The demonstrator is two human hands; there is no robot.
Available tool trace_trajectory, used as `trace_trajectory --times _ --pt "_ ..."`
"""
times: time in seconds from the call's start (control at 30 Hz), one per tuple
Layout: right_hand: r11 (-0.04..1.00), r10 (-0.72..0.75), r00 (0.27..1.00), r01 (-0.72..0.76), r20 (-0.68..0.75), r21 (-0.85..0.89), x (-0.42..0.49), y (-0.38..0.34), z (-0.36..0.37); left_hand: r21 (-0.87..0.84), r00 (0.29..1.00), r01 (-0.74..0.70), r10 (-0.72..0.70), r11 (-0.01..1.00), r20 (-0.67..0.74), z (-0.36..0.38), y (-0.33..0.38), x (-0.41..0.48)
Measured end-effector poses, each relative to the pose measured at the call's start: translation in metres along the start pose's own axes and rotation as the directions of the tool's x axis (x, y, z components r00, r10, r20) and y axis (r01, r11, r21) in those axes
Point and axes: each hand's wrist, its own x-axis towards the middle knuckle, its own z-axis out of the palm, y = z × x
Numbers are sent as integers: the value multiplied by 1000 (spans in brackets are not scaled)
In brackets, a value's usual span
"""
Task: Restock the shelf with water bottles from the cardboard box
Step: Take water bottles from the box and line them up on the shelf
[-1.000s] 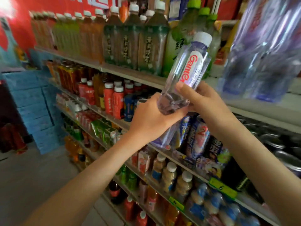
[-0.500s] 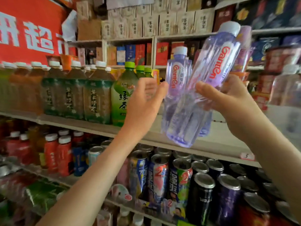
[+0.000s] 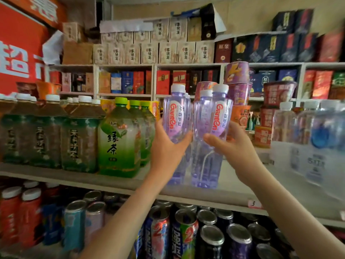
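**Two water bottles gripped at the shelf**

Right of the green tea bottles [image 3: 119,139], the left hand [image 3: 168,148] curls around the left water bottle [image 3: 175,116]. Just beside it, the right hand [image 3: 237,148] clasps the right water bottle [image 3: 221,116]. Both stand upright on the shelf [image 3: 93,181].

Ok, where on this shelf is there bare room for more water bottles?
Bare shelf shows right of the purple water bottles, up to the wrapped pack of clear bottles. A narrow strip runs along the front edge. Left is crowded: green tea bottles stand close beside the left hand.
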Motion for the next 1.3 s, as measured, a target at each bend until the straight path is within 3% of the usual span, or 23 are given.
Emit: trace_trajectory --times 0.13,0.43,0.6,0.87,1.13,1.23,1.3 --pt "990 -35 999 37 20 -139 -2 -3 12 27 1000 -5 5 1000 -28 1 -3 0" --pt "963 -16 1000 21 23 -267 -10 -1 17 1 999 17 -17 1000 -38 5 -3 -2" --pt "990 138 982 -132 131 -52 -19 1 20 -1 998 32 -32 999 -52 6 -5 -1" --pt "982 189 971 -186 145 -34 -22 3 21 -10 996 32 -32 999 -85 15 -3 -3" --pt "972 232 954 -221 188 -77 -14 13 16 -21 999 9 -9 1000 -32 10 -6 -1" --pt "977 212 955 -204 208 -62 -15 11 15 -31 1000 5 -6 999 -10 8 -4 -1" --pt "989 127 982 -114 137 -98 -21 6 18 -44 1000 14 -13 999 16 4 -1 -2"
